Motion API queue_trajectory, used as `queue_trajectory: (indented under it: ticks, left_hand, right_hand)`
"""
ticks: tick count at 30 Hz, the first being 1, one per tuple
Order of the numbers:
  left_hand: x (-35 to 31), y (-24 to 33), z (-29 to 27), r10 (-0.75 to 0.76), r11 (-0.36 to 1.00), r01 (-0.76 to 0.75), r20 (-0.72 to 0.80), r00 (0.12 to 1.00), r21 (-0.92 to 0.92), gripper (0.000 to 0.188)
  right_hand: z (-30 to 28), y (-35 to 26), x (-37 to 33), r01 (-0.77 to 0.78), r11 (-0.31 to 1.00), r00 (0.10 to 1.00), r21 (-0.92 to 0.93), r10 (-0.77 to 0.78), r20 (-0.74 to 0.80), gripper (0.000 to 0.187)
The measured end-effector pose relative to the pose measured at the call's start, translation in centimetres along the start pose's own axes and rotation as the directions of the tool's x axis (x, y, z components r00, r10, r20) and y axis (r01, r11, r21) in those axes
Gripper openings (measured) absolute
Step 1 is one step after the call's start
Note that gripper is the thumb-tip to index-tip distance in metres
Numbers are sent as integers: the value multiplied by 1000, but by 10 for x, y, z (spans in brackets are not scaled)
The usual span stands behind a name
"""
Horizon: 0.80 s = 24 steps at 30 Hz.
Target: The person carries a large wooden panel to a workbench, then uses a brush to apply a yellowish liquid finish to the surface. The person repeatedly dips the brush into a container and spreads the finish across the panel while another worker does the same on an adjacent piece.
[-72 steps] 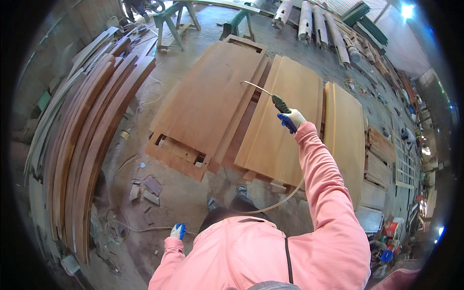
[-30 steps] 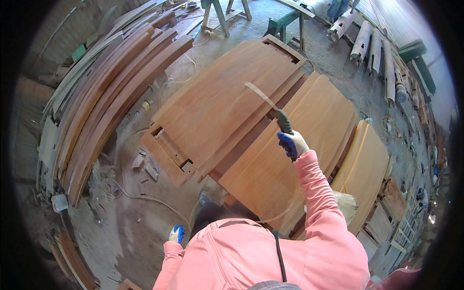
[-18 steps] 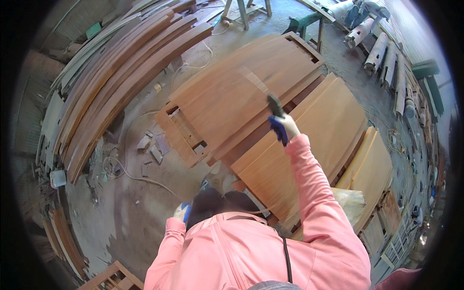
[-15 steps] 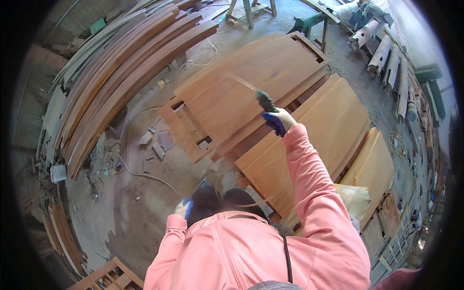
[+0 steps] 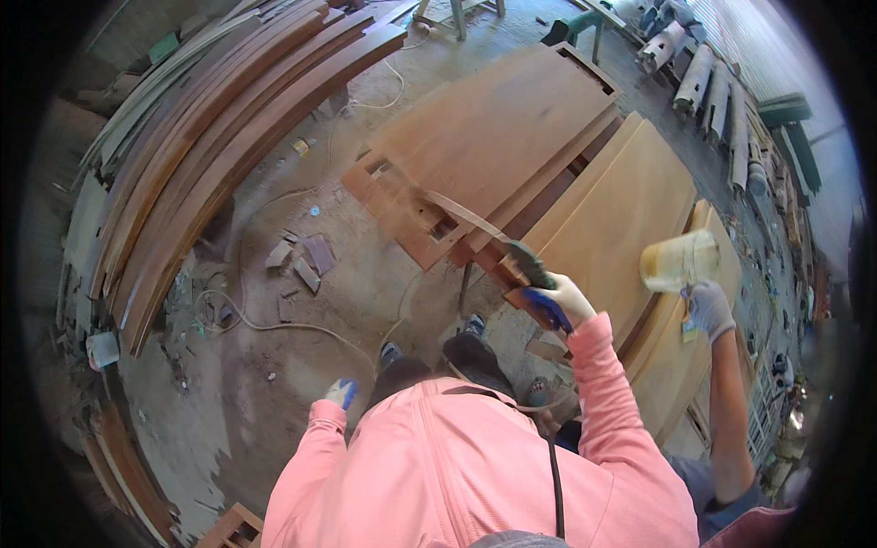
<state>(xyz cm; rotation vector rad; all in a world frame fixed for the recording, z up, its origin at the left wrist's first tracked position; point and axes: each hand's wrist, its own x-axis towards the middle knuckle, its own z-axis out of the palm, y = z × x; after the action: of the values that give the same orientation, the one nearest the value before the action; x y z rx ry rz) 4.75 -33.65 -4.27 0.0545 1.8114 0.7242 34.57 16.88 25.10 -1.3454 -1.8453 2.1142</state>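
Observation:
My right hand [image 5: 559,306], in a white glove with blue palm, is wrapped round a dark green hand tool [image 5: 530,265] whose kind I cannot make out. From the tool a long pale strip [image 5: 468,216] curves toward a brown wooden panel [image 5: 484,114]. The strip's far end is at the panel's near-left corner, by a rectangular cutout; motion blurs it, so I cannot tell whether it touches. My left hand [image 5: 342,394], gloved alike, hangs low beside my leg, apart from any object; its fingers are too small to read.
To my right, another person's gloved hand [image 5: 710,310] holds a translucent tub [image 5: 681,261] over a lighter panel [image 5: 621,210]. Long curved boards [image 5: 247,137] are stacked at left. Wood offcuts [image 5: 306,273] and a pale hose [image 5: 283,326] lie on the floor. Logs [image 5: 694,80] lie at far right.
My right hand and the green tool have come nearer and to the right. The pale strip has shifted toward the panel's near corner. Another person's arm and tub have appeared on the right.

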Motion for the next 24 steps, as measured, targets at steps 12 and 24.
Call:
queue_trajectory:
  ticks: [12, 24]
  left_hand:
    - [22, -41, -140, -102, 954, 80, 62, 993, 287, 31]
    - [49, -7, -109, 137, 970, -167, 171, 976, 176, 35]
  right_hand:
    - [74, 42, -143, -200, 965, 846, 171, 258, -467, 25]
    - [68, 64, -153, -145, 979, 799, 140, 200, -567, 33]
